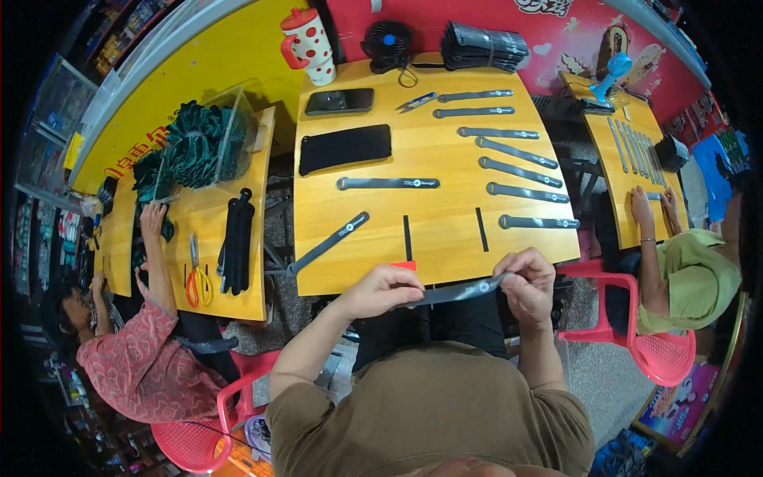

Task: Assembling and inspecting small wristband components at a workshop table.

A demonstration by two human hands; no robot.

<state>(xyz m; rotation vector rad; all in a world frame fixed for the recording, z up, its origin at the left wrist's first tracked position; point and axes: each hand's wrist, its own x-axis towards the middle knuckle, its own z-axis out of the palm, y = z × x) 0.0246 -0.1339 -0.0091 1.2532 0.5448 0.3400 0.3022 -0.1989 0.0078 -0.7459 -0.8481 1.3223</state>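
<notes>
A dark grey strap point(462, 292) with pale printing is stretched between my two hands, just over the table's near edge. My left hand point(381, 291) pinches its left end, and my right hand point(528, 288) grips the other end, fingers curled. A small red piece point(403, 265) lies at the table edge by my left hand. Similar straps lie on the wooden table point(433, 219): one slanted at the left point(330, 243), one across the middle point(388, 184), and several in a column at the right point(524, 193). Two thin black strips point(407, 238) lie nearer me.
A black cloth stack point(346, 149), phone point(339, 101), blue-handled snips point(416, 102), fan point(388, 46), spotted tumbler point(311, 49) and strap bundle point(483, 48) occupy the far part. Co-workers sit at side tables, left point(143, 358) and right point(685, 278), with pink chairs beside me.
</notes>
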